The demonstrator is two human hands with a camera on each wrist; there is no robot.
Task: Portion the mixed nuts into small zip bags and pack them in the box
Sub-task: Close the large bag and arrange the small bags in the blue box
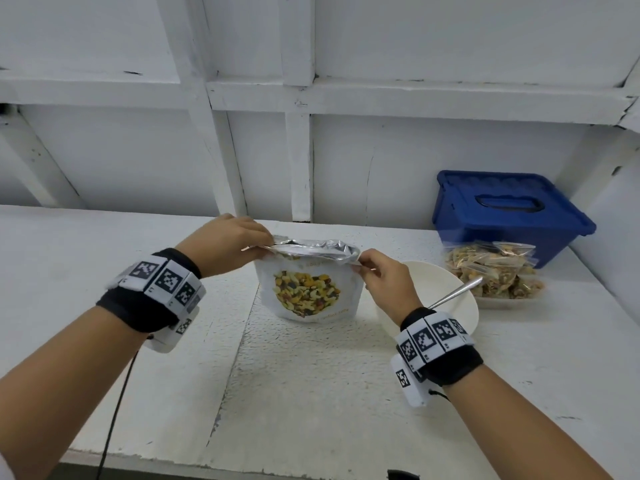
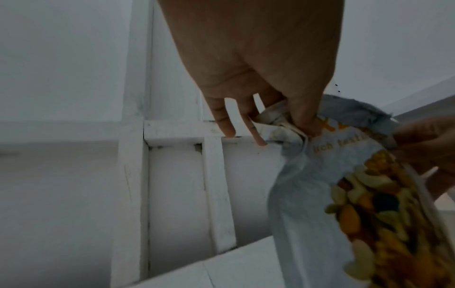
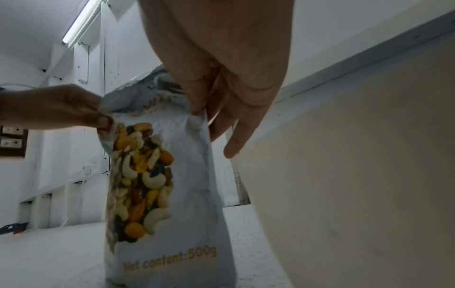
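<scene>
The nut pouch point(image 1: 309, 285) is standing upright on the white counter point(image 1: 311, 375), just left of the white bowl point(image 1: 460, 303) with a spoon point(image 1: 454, 292) in it. The left hand point(image 1: 227, 242) and right hand point(image 1: 382, 277) are each pinching a top corner of its foil mouth, thumb against forefinger, the other fingers hanging loose. The risk is lying in that pull — a sharp tug could be tipping the pouch or tearing a side seam, scattering nuts. The blue box point(image 1: 509, 213) is sitting lidded behind the filled zip bags point(image 1: 495, 271) — packing would be stalling until it is opened.
</scene>
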